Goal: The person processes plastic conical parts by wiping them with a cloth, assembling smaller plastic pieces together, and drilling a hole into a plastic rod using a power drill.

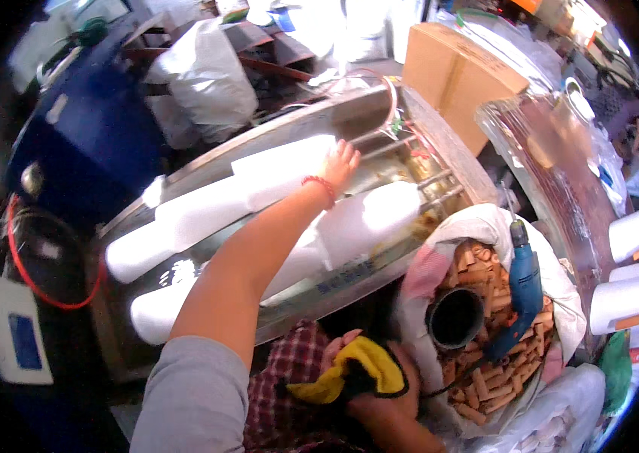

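Nearest, my right hand (340, 347), partly covered by yellow-and-black fabric (372, 359), rests beside dark-red checked cloth (285, 381); I cannot tell whether its fingers grip. Beyond, the fingers of my left hand (340, 167) curve over the right end of the farther row of white cylindrical rolls (278, 174) in a grey wooden trough (364, 113), their hold unclear.

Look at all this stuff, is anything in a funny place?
Yes, maybe the blue power drill. It lies on top of the small brown cylinders in the open whitish sack. That looks odd because a tool is resting on a sackful of loose pieces.
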A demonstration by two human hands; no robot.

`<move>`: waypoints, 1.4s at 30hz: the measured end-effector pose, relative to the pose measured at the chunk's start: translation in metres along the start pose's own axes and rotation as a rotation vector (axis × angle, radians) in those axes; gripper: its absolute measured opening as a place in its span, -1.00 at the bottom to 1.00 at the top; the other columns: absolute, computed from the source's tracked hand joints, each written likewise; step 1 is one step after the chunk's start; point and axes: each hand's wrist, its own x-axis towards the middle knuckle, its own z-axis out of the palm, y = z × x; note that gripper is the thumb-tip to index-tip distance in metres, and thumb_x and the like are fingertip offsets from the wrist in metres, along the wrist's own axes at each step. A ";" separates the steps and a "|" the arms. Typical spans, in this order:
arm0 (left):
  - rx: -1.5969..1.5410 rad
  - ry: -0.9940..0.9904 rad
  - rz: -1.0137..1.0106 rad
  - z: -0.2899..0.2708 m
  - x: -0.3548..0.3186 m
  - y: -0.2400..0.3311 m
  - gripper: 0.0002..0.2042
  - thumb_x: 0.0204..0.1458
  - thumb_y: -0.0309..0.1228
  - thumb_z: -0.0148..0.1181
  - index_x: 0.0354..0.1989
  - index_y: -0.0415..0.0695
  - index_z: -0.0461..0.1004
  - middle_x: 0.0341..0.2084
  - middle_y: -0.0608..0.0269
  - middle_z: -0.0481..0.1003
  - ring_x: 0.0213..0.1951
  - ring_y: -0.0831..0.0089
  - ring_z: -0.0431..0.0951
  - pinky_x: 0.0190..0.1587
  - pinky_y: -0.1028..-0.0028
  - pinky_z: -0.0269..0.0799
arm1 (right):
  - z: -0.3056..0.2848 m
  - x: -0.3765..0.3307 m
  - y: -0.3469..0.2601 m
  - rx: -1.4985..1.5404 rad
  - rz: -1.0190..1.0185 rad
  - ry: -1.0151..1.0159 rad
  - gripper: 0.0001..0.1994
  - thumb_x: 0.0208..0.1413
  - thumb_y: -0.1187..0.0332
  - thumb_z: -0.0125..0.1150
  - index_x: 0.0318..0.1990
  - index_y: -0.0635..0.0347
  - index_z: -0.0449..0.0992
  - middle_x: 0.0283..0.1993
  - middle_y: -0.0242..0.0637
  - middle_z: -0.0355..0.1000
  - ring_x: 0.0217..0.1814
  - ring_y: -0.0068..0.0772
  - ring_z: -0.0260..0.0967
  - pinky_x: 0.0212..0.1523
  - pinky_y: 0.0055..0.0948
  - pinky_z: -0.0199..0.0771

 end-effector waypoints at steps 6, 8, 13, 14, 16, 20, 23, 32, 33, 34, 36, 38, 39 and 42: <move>0.119 -0.278 0.134 0.049 0.060 -0.008 -0.79 0.07 -0.35 -0.06 -0.20 -0.02 0.50 -0.25 0.30 0.56 -0.07 0.38 0.49 0.12 0.22 0.10 | -0.003 0.006 -0.031 -0.115 0.014 0.097 -0.79 0.13 0.19 -0.06 -0.18 0.08 0.33 -0.25 -0.28 0.28 -0.13 -0.30 0.24 -0.01 -0.31 0.24; 0.211 -0.349 0.123 0.051 0.049 -0.011 -0.79 0.08 -0.31 -0.04 -0.30 0.02 0.57 -0.28 0.31 0.57 -0.11 0.43 0.50 0.01 0.28 0.13 | -0.005 0.009 -0.033 -0.091 -0.002 0.086 -0.77 0.13 0.18 -0.06 -0.17 0.10 0.32 -0.23 -0.25 0.27 -0.12 -0.27 0.24 -0.01 -0.30 0.25; 0.365 -0.636 0.043 0.059 -0.017 -0.029 -0.74 0.12 -0.26 -0.06 -0.19 0.04 0.58 -0.23 0.42 0.57 -0.07 0.41 0.49 -0.01 0.13 0.09 | -0.006 0.011 -0.031 -0.038 -0.041 0.036 -0.71 0.11 0.16 -0.04 -0.13 0.15 0.30 -0.20 -0.19 0.26 -0.10 -0.20 0.24 -0.01 -0.27 0.25; 0.375 -0.660 0.029 0.064 -0.028 -0.035 -0.74 0.12 -0.27 -0.06 -0.17 0.03 0.57 -0.22 0.42 0.56 -0.07 0.39 0.49 -0.01 0.10 0.09 | -0.007 0.012 -0.029 -0.017 -0.061 0.020 -0.70 0.11 0.16 -0.04 -0.12 0.16 0.29 -0.19 -0.18 0.26 -0.09 -0.19 0.24 -0.01 -0.27 0.25; 0.400 -0.735 -0.024 0.080 -0.046 -0.050 -0.72 0.13 -0.27 -0.08 -0.12 0.02 0.55 -0.20 0.39 0.55 -0.06 0.33 0.48 0.01 0.05 0.07 | -0.008 0.014 -0.028 0.046 -0.118 -0.022 -0.68 0.11 0.15 -0.03 -0.11 0.18 0.28 -0.17 -0.15 0.26 -0.08 -0.16 0.24 -0.01 -0.26 0.26; 0.536 -0.781 -0.102 0.069 -0.081 -0.093 -0.50 -0.03 -0.02 0.12 -0.02 -0.14 0.39 -0.22 -0.02 0.50 -0.15 0.15 0.50 -0.03 0.05 0.10 | 0.028 -0.005 -0.043 -0.292 -0.113 0.158 -0.59 0.07 0.18 -0.01 0.01 0.21 0.24 -0.05 -0.10 0.25 0.05 -0.14 0.21 0.12 -0.25 0.19; 0.296 -0.581 -0.193 -0.060 -0.082 -0.119 -0.23 -0.25 0.24 0.19 -0.03 -0.22 0.35 -0.29 0.02 0.53 -0.20 0.15 0.53 0.00 0.11 0.10 | -0.008 -0.001 -0.032 -0.636 -0.259 0.110 -0.52 0.10 0.17 -0.01 0.13 0.21 0.19 0.09 -0.10 0.22 0.17 -0.16 0.18 0.21 -0.25 0.15; -0.187 0.206 -0.402 -0.182 -0.250 -0.168 -0.38 -0.31 0.21 0.27 -0.31 -0.14 0.41 -0.45 0.14 0.49 -0.35 0.17 0.52 -0.14 0.24 0.31 | 0.021 0.027 -0.025 0.193 -0.291 0.084 -0.69 0.18 0.18 -0.03 -0.10 0.22 0.42 -0.21 -0.23 0.44 -0.19 -0.23 0.40 -0.15 -0.24 0.47; -0.219 0.225 -0.437 -0.183 -0.270 -0.163 -0.38 -0.31 0.20 0.28 -0.31 -0.14 0.41 -0.46 0.15 0.49 -0.36 0.17 0.52 -0.15 0.24 0.31 | 0.021 0.043 -0.025 0.130 -0.332 0.055 -0.70 0.17 0.19 -0.01 -0.10 0.22 0.42 -0.24 -0.24 0.43 -0.23 -0.26 0.39 -0.22 -0.27 0.47; -0.254 0.244 -0.477 -0.183 -0.289 -0.157 -0.39 -0.32 0.18 0.29 -0.32 -0.14 0.41 -0.46 0.15 0.49 -0.36 0.16 0.51 -0.17 0.24 0.31 | 0.011 0.073 -0.030 0.122 -0.306 -0.381 -0.74 0.17 0.21 -0.01 -0.16 0.21 0.41 -0.28 -0.27 0.41 -0.26 -0.29 0.37 -0.25 -0.31 0.46; -0.284 0.373 -0.515 -0.179 -0.342 -0.144 -0.39 -0.30 0.18 0.28 -0.32 -0.15 0.38 -0.51 0.15 0.47 -0.40 0.17 0.51 -0.20 0.19 0.28 | 0.090 0.089 -0.022 0.119 -0.315 -0.137 -0.84 0.15 0.28 0.06 -0.23 0.17 0.38 -0.28 -0.33 0.38 -0.24 -0.33 0.37 -0.21 -0.36 0.46; -0.282 0.481 -0.524 -0.171 -0.367 -0.120 -0.40 -0.29 0.18 0.26 -0.36 -0.15 0.36 -0.51 0.14 0.45 -0.39 0.17 0.48 -0.22 0.19 0.29 | 0.163 0.098 -0.015 -0.148 -0.426 0.012 -0.78 0.17 0.27 0.03 -0.09 0.15 0.39 -0.17 -0.28 0.42 -0.18 -0.35 0.40 -0.09 -0.36 0.43; -0.291 0.531 -0.506 -0.179 -0.370 -0.102 -0.41 -0.28 0.19 0.24 -0.39 -0.15 0.36 -0.49 0.12 0.44 -0.36 0.17 0.47 -0.23 0.19 0.28 | 0.175 0.114 -0.015 -0.170 -0.327 -0.128 -0.73 0.19 0.20 -0.03 -0.05 0.12 0.38 -0.14 -0.26 0.42 -0.17 -0.33 0.41 -0.11 -0.36 0.44; -0.468 0.699 -0.579 -0.181 -0.377 -0.058 -0.45 -0.26 0.10 0.28 -0.42 -0.19 0.32 -0.53 0.05 0.42 -0.44 0.11 0.45 -0.30 0.23 0.31 | 0.241 0.128 0.040 -0.855 -0.588 0.112 -0.61 0.19 0.08 -0.05 -0.12 0.28 0.39 -0.18 -0.22 0.42 -0.27 -0.31 0.33 -0.23 -0.43 0.34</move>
